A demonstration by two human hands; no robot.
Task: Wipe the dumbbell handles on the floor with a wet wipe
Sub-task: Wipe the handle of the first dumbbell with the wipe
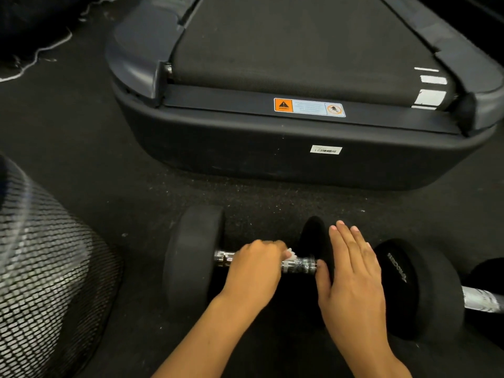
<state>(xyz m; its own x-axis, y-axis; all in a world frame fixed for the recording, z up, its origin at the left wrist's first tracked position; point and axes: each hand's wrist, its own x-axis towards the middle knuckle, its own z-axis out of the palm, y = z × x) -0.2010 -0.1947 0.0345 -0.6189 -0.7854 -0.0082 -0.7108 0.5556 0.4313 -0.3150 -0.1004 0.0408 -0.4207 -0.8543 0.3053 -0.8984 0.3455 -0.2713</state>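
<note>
The dumbbell [191, 257] lies on the dark floor [136, 192], just near of the treadmill [300, 148]. Its chrome handle [298, 264] shows only in short stretches, since the left hand [255, 268] is curled round the middle of it. A scrap of white wet wipe [291, 254] peeks out at the fingertips; the rest is hidden under the hand. The right hand [351, 274] lies flat with straight fingers on the dumbbell's right weight, covering most of it. A second dumbbell [420, 287] sits to the right, cut off by the frame edge. A blurred mesh-patterned shape [49, 268] fills the near left; what it is cannot be told.
</note>
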